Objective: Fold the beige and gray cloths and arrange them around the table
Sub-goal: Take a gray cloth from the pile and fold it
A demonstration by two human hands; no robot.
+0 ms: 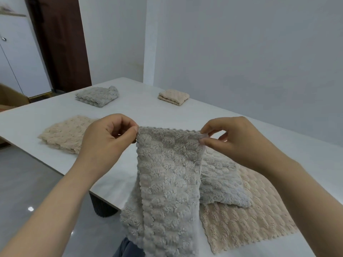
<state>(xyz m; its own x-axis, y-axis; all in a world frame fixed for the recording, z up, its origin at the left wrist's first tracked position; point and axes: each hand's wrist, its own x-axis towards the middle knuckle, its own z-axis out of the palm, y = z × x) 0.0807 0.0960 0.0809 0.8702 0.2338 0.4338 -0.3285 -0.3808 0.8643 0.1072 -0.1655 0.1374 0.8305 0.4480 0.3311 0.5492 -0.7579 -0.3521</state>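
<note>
A fluffy gray cloth (167, 175) hangs in front of me, lifted off the white table (141, 108). My left hand (105, 140) pinches its top left corner and my right hand (233, 141) pinches its top right corner. Under and behind it lie another gray cloth (220, 182) and an unfolded beige cloth (246, 216), both on the table's near right part. A folded beige cloth (65, 134) sits at the left edge. Farther back rest a folded gray cloth (97, 95) and a small folded beige cloth (174, 97).
The table's left edge runs diagonally, with a dark table leg (104, 206) below it and glossy gray floor (37, 182) beyond. A white wall stands behind the table. A dark brown door (61, 39) and a white cabinet (16, 52) are at the far left.
</note>
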